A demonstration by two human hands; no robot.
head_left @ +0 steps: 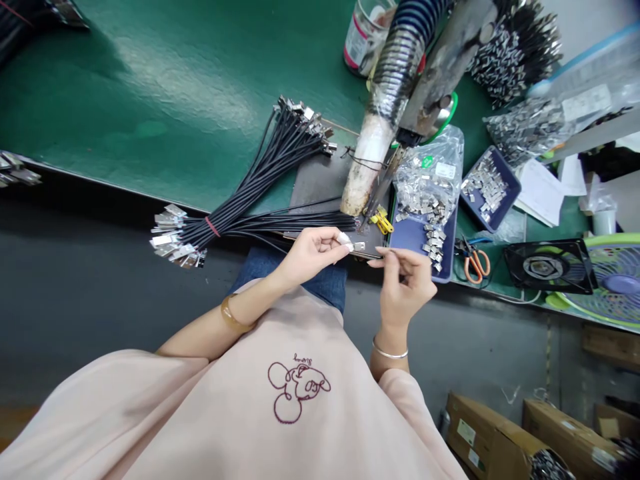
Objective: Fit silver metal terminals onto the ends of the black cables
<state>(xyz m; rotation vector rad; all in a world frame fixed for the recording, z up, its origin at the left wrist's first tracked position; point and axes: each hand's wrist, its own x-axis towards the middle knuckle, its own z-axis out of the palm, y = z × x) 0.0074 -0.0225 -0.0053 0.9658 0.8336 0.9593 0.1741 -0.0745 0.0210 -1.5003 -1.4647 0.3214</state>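
My left hand (317, 253) pinches a small metal connector (359, 247) between thumb and forefinger, with white wrapping on the fingertips. Just to the right, my right hand (406, 280) has its fingers drawn together; whatever they may hold is too small to make out. A bundle of black cables (250, 180) with metal ends lies left of my hands, tied by a red band (213, 227). Above the fingertips come down a dirty white nozzle (363, 167) on a ribbed hose and a thin metal tool tip (383, 183). Beside them is a yellow clip-like piece (383, 221).
A blue tray (410, 237) holds metal connectors and a plastic bag (433, 167). Further right are a smaller connector bin (493, 187), orange-handled pliers (477, 265) and a black fan (547, 267). A jar (365, 40) stands behind the hose. Cardboard boxes (493, 433) sit on the floor.
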